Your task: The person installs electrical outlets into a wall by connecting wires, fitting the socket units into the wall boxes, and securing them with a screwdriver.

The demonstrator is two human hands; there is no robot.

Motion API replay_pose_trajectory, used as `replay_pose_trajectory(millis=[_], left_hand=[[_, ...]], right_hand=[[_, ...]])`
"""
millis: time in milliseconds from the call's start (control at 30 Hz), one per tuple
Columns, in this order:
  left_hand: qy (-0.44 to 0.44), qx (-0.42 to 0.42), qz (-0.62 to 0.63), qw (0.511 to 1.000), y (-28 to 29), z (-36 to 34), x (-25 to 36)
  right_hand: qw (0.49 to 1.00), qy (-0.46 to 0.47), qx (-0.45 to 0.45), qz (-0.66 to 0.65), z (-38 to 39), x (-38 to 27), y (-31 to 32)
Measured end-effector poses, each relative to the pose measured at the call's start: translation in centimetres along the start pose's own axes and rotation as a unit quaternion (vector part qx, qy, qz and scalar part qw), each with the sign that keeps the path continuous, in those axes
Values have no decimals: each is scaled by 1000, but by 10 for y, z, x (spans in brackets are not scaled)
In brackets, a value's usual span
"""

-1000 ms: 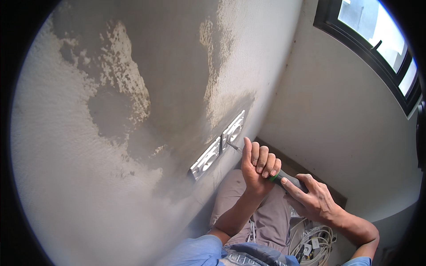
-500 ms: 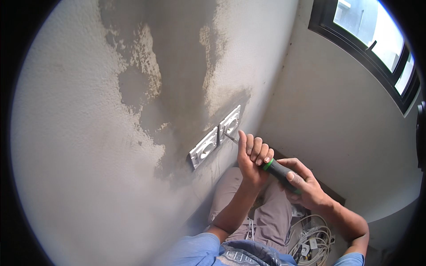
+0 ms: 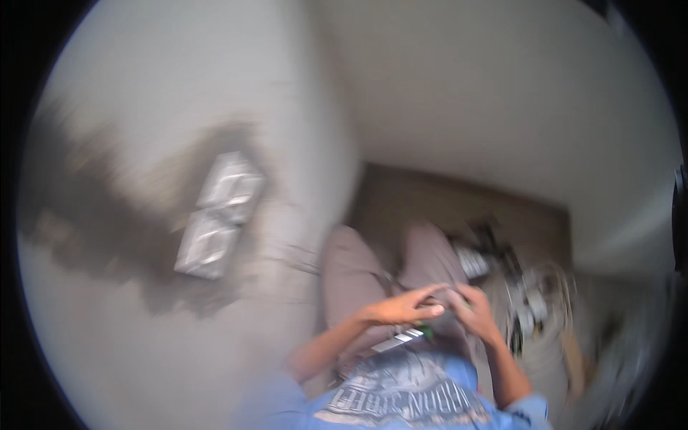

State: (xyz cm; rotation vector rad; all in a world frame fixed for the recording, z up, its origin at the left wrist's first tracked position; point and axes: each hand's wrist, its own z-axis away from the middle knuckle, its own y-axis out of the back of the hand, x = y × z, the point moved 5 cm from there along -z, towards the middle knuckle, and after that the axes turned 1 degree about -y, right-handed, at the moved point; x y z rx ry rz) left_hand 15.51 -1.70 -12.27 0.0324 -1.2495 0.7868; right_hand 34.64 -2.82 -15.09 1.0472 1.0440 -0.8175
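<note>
The picture is smeared by motion. In front of my lap, my left hand (image 3: 407, 307) reaches to the right with its fingers meeting my right hand; blur hides whether it grips anything. My right hand (image 3: 469, 308) has its fingers bent and pressed together beside the left fingertips, and what lies in them cannot be made out. A small green part (image 3: 428, 331) shows just below my left hand, matching the green of the screwdriver seen before; the rest of that tool is hidden or blurred. Two white socket frames (image 3: 209, 247) sit side by side in the wall at the left, away from both hands.
Dark damp-looking plaster (image 3: 107, 222) surrounds the frames on the left wall (image 3: 287, 179). Another wall (image 3: 466, 93) meets it in a corner ahead. On the floor at my right lie coiled pale cable (image 3: 559, 287) and several small parts, blurred.
Both hands have come down from the socket frames to my lap, taking the screwdriver away from the wall. The view has swung down and right; the window has left it.
</note>
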Motion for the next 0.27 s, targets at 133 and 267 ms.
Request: replay_pose_trajectory(millis=[133,267], left_hand=[[94,91,72,989,2,-4,-16],[-35,180,239,953,60,10,-7]], right_hand=[[986,-15,7,-167,-11,-13,22],[982,-126,140,21,20,120,103]])
